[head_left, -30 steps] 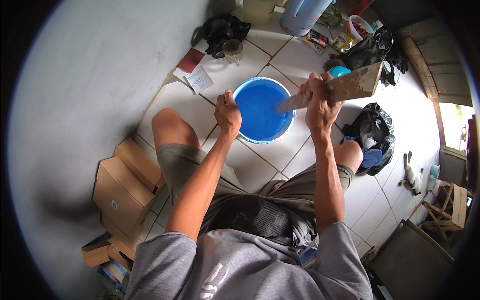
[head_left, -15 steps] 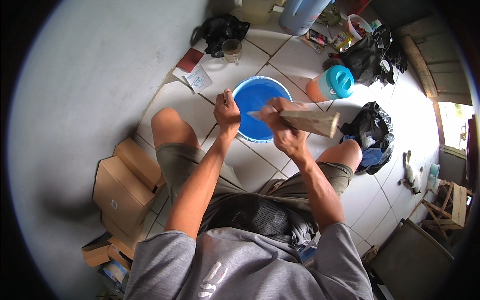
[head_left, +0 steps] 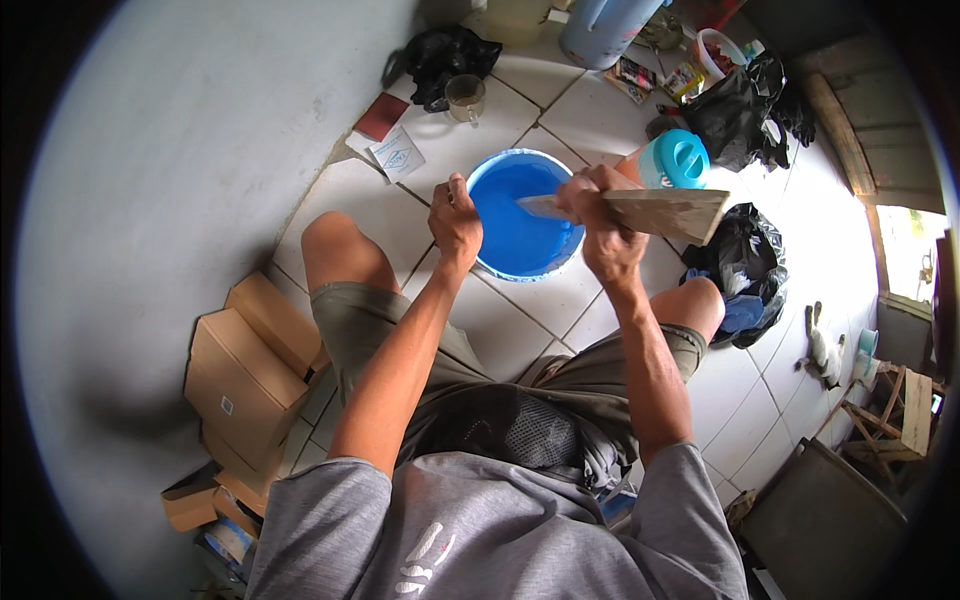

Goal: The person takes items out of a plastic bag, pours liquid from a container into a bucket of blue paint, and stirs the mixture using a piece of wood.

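Observation:
Between my knees stands a round bucket (head_left: 530, 277) with a pale rim and a bright blue inside; whether the blue is liquid or bare wall is hard to tell. My left hand (head_left: 456, 222) is closed on its left rim, thumb upward. A flat wooden stick (head_left: 672, 212) is gripped in my right hand (head_left: 606, 222), above the bucket's right side. The stick's narrow end points down into the bucket, while its broad end sticks out to the right, tilted, in front of a jug (head_left: 682, 160) with a turquoise lid.
Left of me, cardboard boxes (head_left: 250, 385) lean by the grey wall (head_left: 190, 180). Ahead are a glass mug (head_left: 465, 98), a red sheet (head_left: 381, 117) and black plastic bags (head_left: 735, 110). Right of my knee sits another black bag (head_left: 760, 265); beyond it lies a grey-and-white cat (head_left: 826, 345).
My right hand has moved to the right with the wooden stick, and more of the stick's narrow end shows over the bucket. My left hand stays at the rim.

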Tool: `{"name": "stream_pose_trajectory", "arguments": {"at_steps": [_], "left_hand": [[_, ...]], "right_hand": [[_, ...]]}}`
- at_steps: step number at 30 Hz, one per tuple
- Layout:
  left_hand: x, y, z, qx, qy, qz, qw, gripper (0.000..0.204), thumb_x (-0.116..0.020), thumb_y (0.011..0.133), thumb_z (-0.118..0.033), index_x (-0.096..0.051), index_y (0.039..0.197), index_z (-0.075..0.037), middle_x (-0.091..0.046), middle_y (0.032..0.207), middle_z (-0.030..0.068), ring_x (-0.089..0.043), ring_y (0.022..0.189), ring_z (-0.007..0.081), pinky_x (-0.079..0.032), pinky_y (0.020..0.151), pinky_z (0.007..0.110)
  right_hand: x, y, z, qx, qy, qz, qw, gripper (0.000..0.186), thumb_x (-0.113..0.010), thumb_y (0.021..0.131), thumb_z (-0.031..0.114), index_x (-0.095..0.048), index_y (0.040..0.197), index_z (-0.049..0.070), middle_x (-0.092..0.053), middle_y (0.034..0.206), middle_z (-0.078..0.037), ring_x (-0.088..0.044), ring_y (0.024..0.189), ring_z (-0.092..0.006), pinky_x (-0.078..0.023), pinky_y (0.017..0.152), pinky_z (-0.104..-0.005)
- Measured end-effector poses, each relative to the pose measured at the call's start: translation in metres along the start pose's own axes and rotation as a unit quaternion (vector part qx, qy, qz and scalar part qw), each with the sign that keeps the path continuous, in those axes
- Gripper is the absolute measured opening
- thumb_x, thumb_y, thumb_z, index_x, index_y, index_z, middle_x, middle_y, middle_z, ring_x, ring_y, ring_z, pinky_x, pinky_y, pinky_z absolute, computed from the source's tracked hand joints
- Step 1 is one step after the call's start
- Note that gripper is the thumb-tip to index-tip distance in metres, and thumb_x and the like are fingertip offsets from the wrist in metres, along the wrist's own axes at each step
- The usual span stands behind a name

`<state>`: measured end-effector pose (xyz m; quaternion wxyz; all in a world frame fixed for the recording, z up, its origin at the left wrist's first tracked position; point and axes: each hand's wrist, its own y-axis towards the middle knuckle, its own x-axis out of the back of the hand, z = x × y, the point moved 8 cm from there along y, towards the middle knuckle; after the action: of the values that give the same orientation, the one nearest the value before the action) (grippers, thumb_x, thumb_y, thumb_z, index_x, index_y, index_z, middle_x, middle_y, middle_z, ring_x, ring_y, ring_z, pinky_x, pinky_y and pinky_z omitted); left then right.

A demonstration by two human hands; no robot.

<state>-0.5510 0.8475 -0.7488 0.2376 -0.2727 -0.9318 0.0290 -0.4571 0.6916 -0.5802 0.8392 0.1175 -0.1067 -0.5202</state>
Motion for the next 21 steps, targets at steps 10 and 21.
{"name": "stream_pose_trajectory", "arguments": {"at_steps": [10, 21], "left_hand": [[-0.005, -0.005, -0.003, 0.067, -0.03, 0.021, 0.997, 0.041, -0.039, 0.087, -0.035, -0.053, 0.088, 0.004, -0.057, 0.082, 0.0204, -0.055, 0.077, 0.0356, -0.042, 0.072, 0.04], [-0.005, -0.001, -0.005, -0.073, 0.038, 0.026, 0.996, 0.038, -0.038, 0.088, -0.032, -0.053, 0.092, 0.003, -0.055, 0.089, 0.0206, -0.054, 0.077, 0.0354, -0.041, 0.073, 0.041]], "right_hand": [[-0.014, 0.009, -0.013, 0.038, 0.041, -0.019, 0.998, 0.011, -0.055, 0.076, 0.003, -0.047, 0.067, 0.002, -0.046, 0.058, -0.002, -0.044, 0.048, -0.0115, -0.036, 0.044, -0.0263], [0.022, -0.009, -0.001, -0.081, -0.004, -0.068, 0.994, 0.017, -0.049, 0.077, 0.003, -0.048, 0.06, 0.002, -0.043, 0.051, 0.0, -0.044, 0.049, -0.0094, -0.037, 0.045, -0.0241]]}}
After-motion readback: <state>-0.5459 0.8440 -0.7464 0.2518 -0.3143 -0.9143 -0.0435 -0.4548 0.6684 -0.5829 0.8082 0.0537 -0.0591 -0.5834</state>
